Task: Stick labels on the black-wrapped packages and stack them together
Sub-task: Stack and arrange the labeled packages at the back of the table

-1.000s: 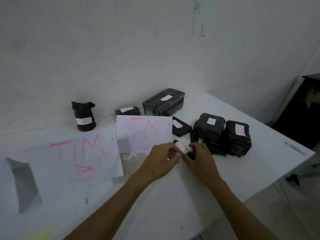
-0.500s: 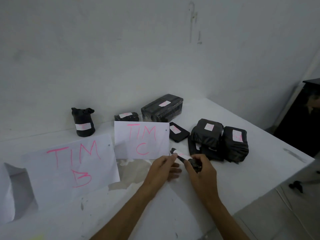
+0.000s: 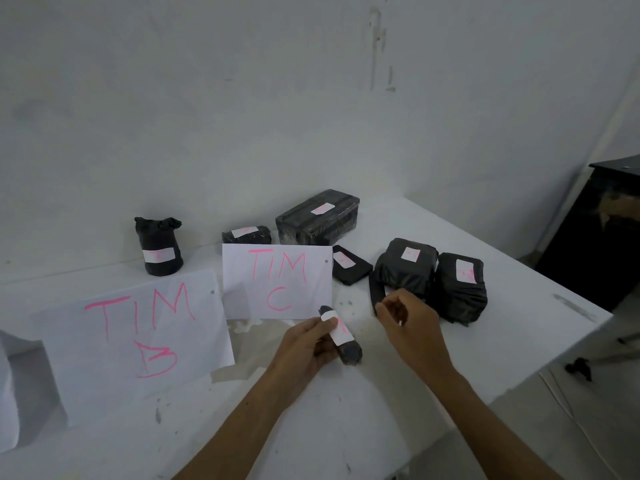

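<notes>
My left hand (image 3: 310, 344) grips a small black-wrapped cylinder package (image 3: 348, 348) with a white label round it, just above the white table (image 3: 346, 427). My right hand (image 3: 412, 323) hovers to its right with curled fingers, holding nothing that I can see. Labelled black packages lie behind: a long box (image 3: 318, 218), a small roll (image 3: 246, 233), a flat one (image 3: 349, 270), two bulky ones (image 3: 408, 268) (image 3: 459, 292), and an upright pouch (image 3: 159, 251) at the left.
Two white sheets with pink writing, "TIM B" (image 3: 138, 337) and "TIM C" (image 3: 277, 280), lie on the table. A white wall stands close behind. A black cabinet (image 3: 602, 230) is at the right, past the table edge, with cables on the floor.
My right hand has let go of the small package and pulled away to the right. My left hand now holds the package alone, its label facing up.
</notes>
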